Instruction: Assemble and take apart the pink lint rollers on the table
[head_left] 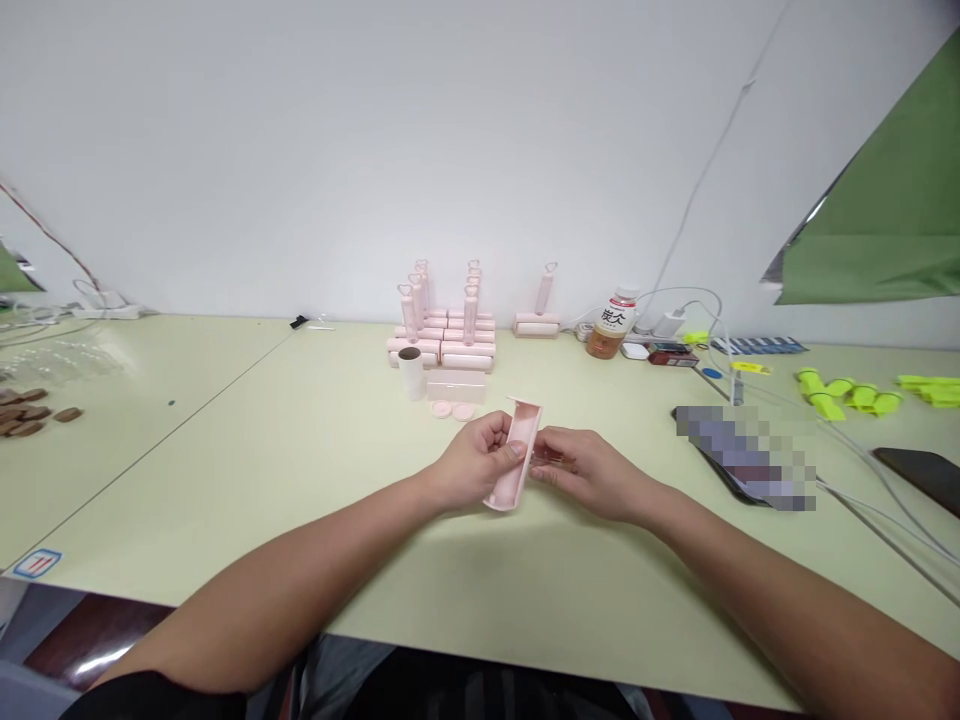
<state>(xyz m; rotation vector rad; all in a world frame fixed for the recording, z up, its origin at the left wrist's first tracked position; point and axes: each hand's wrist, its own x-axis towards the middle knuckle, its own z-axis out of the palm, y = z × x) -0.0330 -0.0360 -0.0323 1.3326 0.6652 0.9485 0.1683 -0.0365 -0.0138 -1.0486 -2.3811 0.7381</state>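
Observation:
My left hand [472,465] is closed round a pale pink trough-shaped cover [516,470], its thumb pressed on the hollow inner side. The cover is tilted, its open face toward me. My right hand [589,470] is closed just right of the cover, fingers curled round a small clear-looking piece that is mostly hidden. Beyond my hands, a white paper roll [411,375] stands upright beside another pink cover [456,387]. Two small pink discs [453,410] lie in front of that cover. Behind them, several pink lint rollers [469,357] lie in rows with their handles upright.
One more lint roller [537,325] is by the wall. A labelled bottle [611,325], cables and small boxes [673,355] stand at the back right. Farther right are a blurred-out phone-like object [742,460] and yellow-green parts [851,392]. Brown pieces [26,412] lie far left.

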